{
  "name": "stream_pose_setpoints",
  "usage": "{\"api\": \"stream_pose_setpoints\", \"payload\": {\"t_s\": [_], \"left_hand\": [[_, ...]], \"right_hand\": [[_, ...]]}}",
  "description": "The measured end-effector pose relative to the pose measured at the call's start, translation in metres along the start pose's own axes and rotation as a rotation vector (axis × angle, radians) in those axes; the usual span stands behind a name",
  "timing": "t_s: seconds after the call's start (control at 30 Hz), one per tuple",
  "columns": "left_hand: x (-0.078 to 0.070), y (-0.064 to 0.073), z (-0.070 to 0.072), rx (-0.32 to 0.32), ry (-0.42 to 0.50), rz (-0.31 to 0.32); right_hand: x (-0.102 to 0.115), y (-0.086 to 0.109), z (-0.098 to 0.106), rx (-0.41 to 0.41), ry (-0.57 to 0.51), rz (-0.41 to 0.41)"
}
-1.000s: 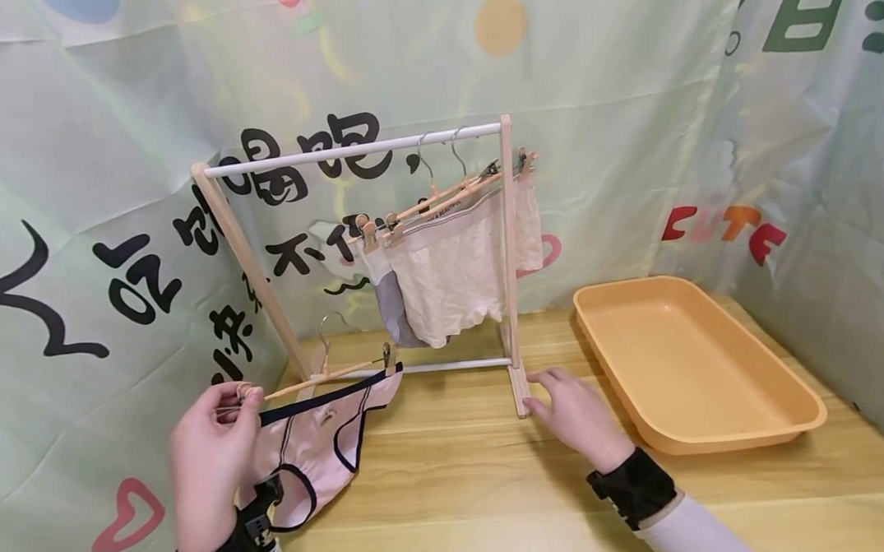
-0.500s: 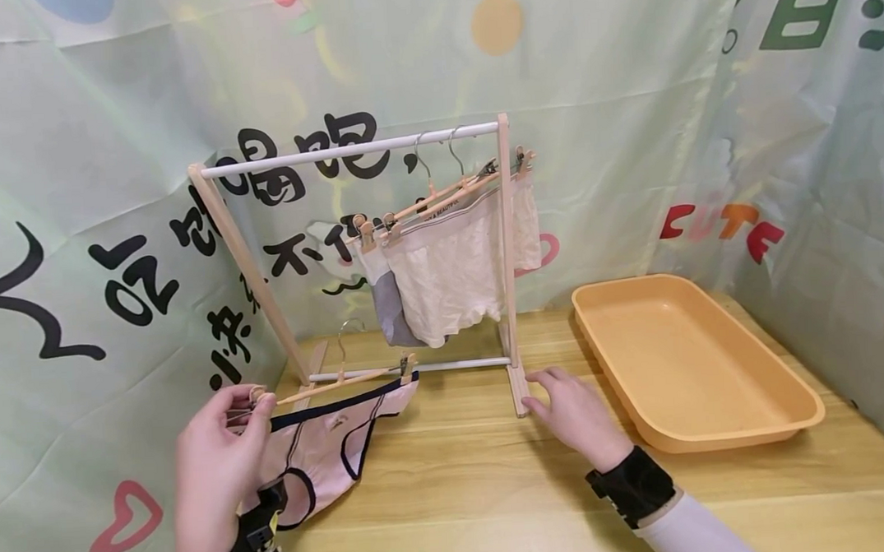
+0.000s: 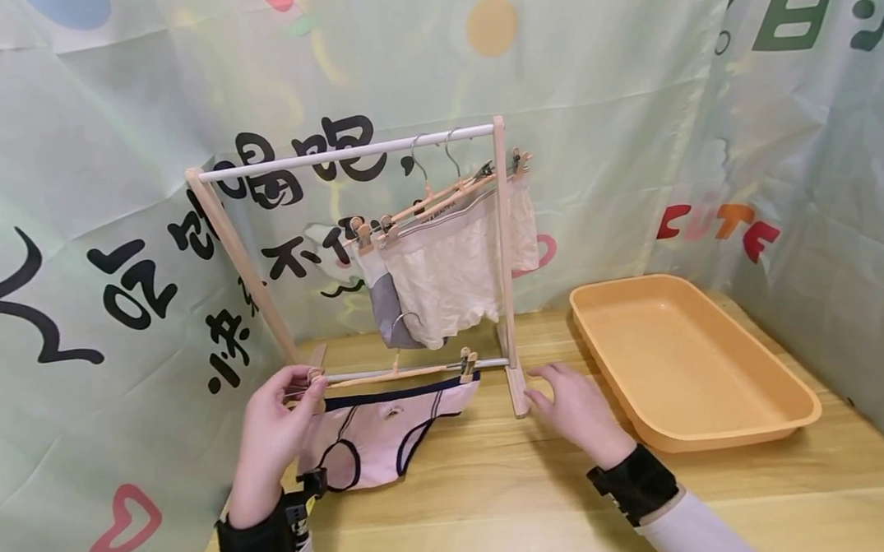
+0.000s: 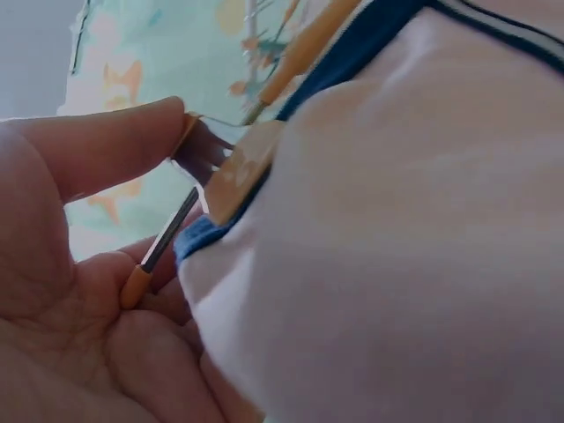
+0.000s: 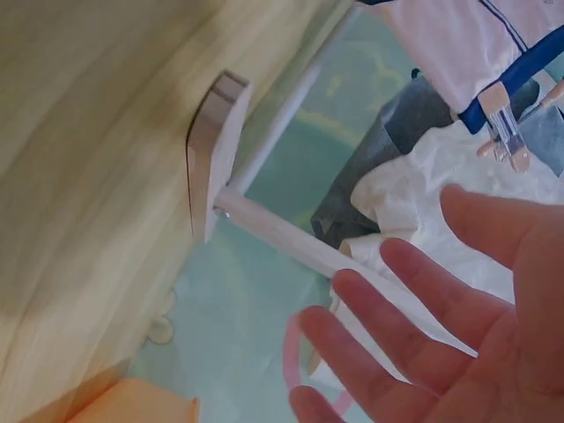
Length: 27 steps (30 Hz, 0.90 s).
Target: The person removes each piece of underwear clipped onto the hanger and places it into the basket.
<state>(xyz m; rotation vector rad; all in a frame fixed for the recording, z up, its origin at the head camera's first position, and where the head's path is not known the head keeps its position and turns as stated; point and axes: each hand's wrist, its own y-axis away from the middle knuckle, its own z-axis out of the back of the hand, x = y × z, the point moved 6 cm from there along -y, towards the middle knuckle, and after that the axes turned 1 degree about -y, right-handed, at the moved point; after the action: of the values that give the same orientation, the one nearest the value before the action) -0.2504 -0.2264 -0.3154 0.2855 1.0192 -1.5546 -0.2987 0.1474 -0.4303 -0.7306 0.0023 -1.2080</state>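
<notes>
- Now my left hand is pinching one hanger, pink briefs dangling before the rack.
- My right hand is hovering empty, relaxed.
- Two hangers are hanging.
- Waistband is reading "BEAUTIFUL", backdrop "CUTE".

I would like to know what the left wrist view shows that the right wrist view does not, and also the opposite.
Only the left wrist view shows the left hand and the clip it pinches. Only the right wrist view shows the right hand, the rack foot, the table and part of the orange tray. Both show the pink garment with its dark waistband.
</notes>
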Motion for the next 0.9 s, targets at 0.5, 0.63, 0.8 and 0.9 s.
{"api": "stream_pose_setpoints", "payload": {"t_s": [0.5,0.63,0.8,0.9], "left_hand": [[-0.016,-0.007,-0.058,0.069,0.202,-0.1],[-0.036,-0.002,-0.066,0.092,0.229,-0.131],[-0.035,-0.001,-0.086,0.132,0.28,-0.134],[-0.028,-0.003,-0.099,0.147,0.294,-0.132]], "right_hand": [[-0.006,-0.011,0.039,-0.204,-0.057,-0.021],[-0.009,-0.012,0.044,-0.218,-0.08,-0.046],[-0.011,-0.013,0.05,-0.231,-0.127,-0.057],[-0.012,-0.012,0.052,-0.225,-0.141,-0.055]]}}
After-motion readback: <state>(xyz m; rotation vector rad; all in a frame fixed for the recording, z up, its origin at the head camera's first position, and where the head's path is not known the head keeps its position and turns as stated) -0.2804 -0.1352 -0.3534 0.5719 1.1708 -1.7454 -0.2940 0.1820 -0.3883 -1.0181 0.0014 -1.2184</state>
